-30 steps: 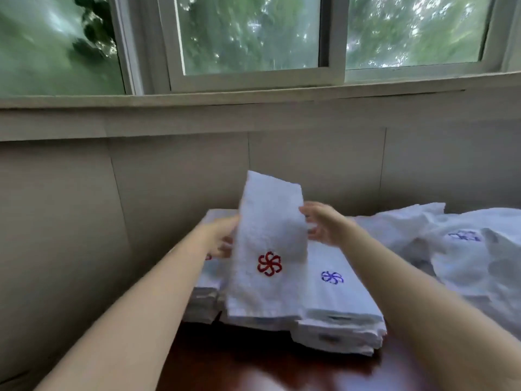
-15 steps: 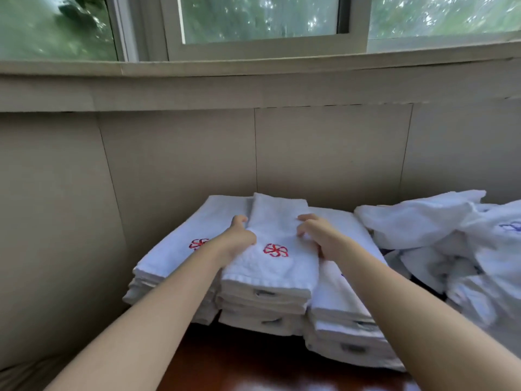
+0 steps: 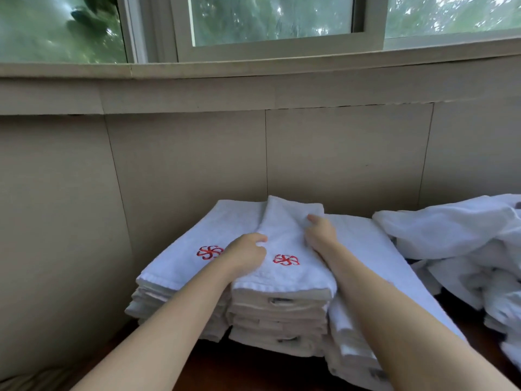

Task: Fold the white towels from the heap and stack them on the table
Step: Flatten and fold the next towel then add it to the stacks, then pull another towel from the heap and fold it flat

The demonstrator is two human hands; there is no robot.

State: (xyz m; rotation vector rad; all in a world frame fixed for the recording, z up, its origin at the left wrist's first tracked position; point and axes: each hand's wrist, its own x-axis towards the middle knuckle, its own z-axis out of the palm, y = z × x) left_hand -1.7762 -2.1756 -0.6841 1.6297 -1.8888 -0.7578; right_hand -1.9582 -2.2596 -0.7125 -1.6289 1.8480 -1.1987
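Fingers (image 3: 260,239) pinching nubbly folded towel (image 3: 284,246), square terry stacks (image 3: 277,320) beneath

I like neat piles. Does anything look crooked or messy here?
The folded stacks look tidy. The top towel on the middle stack is slightly rumpled at its far end. The heap on the right is still a jumble.

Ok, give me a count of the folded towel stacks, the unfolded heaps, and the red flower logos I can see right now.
Folded towel stacks: 3, left stack, middle stack, right stack
Unfolded towel heap: 1
Red flower logos: 2, left logo, middle logo
Total: 6
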